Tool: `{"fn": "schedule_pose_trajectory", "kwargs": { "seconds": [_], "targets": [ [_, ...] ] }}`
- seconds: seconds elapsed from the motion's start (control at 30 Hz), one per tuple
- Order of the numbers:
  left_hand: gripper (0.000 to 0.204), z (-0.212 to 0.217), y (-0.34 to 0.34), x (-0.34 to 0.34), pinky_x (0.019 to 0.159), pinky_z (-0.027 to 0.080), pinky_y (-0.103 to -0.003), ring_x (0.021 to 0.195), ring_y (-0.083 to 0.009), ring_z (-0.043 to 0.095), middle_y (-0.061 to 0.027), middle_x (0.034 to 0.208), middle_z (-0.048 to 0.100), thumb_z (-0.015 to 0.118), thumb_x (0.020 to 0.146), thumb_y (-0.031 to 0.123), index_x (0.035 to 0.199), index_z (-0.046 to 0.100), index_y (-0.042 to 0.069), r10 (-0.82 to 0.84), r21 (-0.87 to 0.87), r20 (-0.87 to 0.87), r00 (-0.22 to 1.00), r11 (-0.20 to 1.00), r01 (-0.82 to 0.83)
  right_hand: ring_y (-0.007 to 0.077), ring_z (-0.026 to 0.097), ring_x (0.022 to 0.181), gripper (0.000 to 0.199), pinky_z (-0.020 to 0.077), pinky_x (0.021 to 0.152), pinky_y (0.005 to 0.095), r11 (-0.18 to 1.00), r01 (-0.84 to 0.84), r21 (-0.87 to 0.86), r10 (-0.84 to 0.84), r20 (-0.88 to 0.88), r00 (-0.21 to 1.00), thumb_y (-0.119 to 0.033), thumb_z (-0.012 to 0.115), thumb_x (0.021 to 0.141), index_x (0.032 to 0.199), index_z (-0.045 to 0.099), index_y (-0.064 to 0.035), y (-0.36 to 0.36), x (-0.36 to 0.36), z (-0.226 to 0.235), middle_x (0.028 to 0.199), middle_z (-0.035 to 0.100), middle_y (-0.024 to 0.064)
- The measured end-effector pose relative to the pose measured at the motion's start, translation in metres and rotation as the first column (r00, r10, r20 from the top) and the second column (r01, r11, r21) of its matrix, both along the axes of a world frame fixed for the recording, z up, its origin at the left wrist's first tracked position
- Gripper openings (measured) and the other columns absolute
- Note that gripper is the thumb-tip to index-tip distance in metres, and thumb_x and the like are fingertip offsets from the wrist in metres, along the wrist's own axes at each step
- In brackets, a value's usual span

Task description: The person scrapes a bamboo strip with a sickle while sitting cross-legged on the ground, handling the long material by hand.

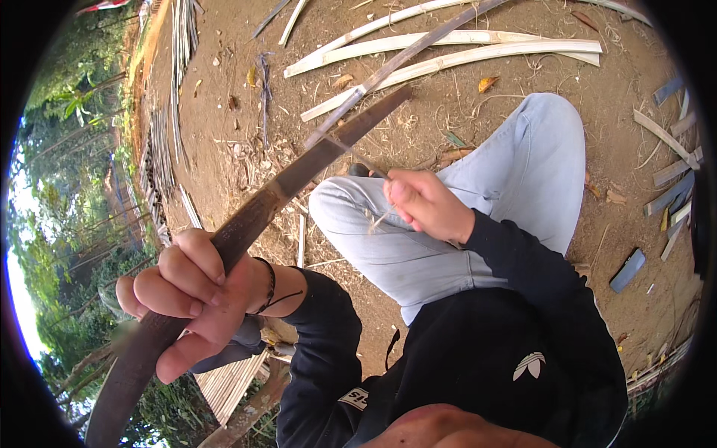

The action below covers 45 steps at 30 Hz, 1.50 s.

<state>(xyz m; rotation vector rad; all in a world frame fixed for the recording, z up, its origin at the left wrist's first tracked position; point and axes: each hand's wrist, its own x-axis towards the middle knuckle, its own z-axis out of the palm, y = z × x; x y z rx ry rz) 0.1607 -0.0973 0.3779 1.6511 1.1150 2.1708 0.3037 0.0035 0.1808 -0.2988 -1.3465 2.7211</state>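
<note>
My left hand (196, 295), lower left of the frame, is clenched tight around the handle of a big knife (246, 224). Fingers are wrapped all the way round, thumb underneath. The blade runs up and right toward the centre top, dark and worn, tip near the upper middle.

My right hand (427, 205), centre of the frame, sits over my knee (351, 205) in light jeans. It is mostly closed, pinching the near end of a long thin bamboo strip (403, 60) between thumb and fingers. The strip runs from that pinch up and right, past the top edge. It crosses the blade close to the tip and looks to be touching the edge there, though I cannot tell exactly how deep the blade sits in it. A fine sliver (379, 219) hangs below my fingers.

Step in hand, as I judge it: shaving or splitting the strip against the knife edge, mid-stroke, with the blade held steady. The next move probably calls for a firm pinch, an even pull along the edge, and a steady blade angle so the strip thins without snapping.

Pale split bamboo slats (463, 48) lie on the dirt ground (224, 75) at the top, well apart from my hands. More offcuts (676, 190) lie at the right edge.
</note>
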Motion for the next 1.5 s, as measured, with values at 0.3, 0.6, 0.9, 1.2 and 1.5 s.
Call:
{"fn": "schedule_pose_trajectory", "kwargs": {
  "seconds": [0.3, 0.6, 0.9, 1.2, 1.5],
  "targets": [
    [0.059, -0.003, -0.015, -0.001, 0.042, 0.027, -0.022, 0.044, -0.0063, 0.036, 0.004, 0.061, 0.038, 0.066, 0.081, 0.057, 0.099, 0.041, 0.007, 0.045, 0.008, -0.029, 0.999, 0.999, -0.045, 0.0198, 0.052, 0.059, 0.036, 0.0418, 0.058, 0.036, 0.981, -0.023, 0.191, 0.025, -0.01, 1.0, -0.031, 0.046, 0.097, 0.078, 0.054, -0.0013, 0.002, -0.008, -0.012, 0.064, 0.052, 0.0116],
    [0.056, -0.004, -0.027, -0.007, 0.044, 0.027, -0.023, 0.044, -0.0066, 0.035, 0.0041, 0.06, 0.037, 0.067, 0.08, 0.056, 0.096, 0.042, 0.008, 0.099, 0.044, 0.012, 0.995, 0.994, -0.1, 0.0327, 0.057, 0.061, 0.035, 0.0438, 0.06, 0.0386, 0.962, 0.014, 0.274, -0.053, 0.138, 0.989, -0.033, 0.048, 0.096, 0.081, 0.054, -0.0019, -0.002, -0.014, -0.021, 0.067, 0.055, 0.0179],
    [0.05, -0.005, -0.034, -0.015, 0.045, 0.029, -0.022, 0.044, -0.0063, 0.036, 0.0042, 0.061, 0.037, 0.068, 0.081, 0.052, 0.089, 0.042, 0.01, 0.093, 0.03, 0.013, 0.996, 0.995, -0.093, 0.0221, 0.055, 0.057, 0.037, 0.0438, 0.059, 0.0365, 0.907, -0.001, 0.42, -0.079, 0.172, 0.982, -0.033, 0.043, 0.098, 0.084, 0.054, -0.0008, -0.001, -0.015, -0.046, 0.061, 0.054, 0.0132],
    [0.053, 0.003, -0.024, -0.027, 0.052, 0.029, -0.024, 0.051, -0.0075, 0.038, 0.0037, 0.067, 0.039, 0.064, 0.081, 0.059, 0.093, 0.051, 0.009, -0.021, 0.002, 0.101, 0.995, 1.0, 0.021, 0.0069, 0.043, 0.042, 0.042, 0.0357, 0.036, 0.0223, 0.999, -0.003, 0.039, -0.018, 0.516, 0.857, -0.047, 0.035, 0.1, 0.089, 0.047, -0.0083, 0.025, -0.04, -0.076, 0.062, 0.046, -0.0017],
    [0.082, 0.001, 0.007, -0.068, 0.059, 0.029, -0.026, 0.061, -0.0084, 0.037, 0.0015, 0.078, 0.042, 0.051, 0.076, 0.076, 0.12, 0.057, 0.007, -0.374, 0.046, 0.037, 0.927, 0.927, 0.372, 0.0072, 0.046, 0.051, 0.032, 0.0379, 0.042, 0.0217, 0.993, 0.068, 0.094, -0.103, 0.442, 0.891, -0.036, 0.04, 0.1, 0.114, 0.049, -0.009, 0.039, -0.035, -0.061, 0.076, 0.051, 0.0001]
  ]
}}
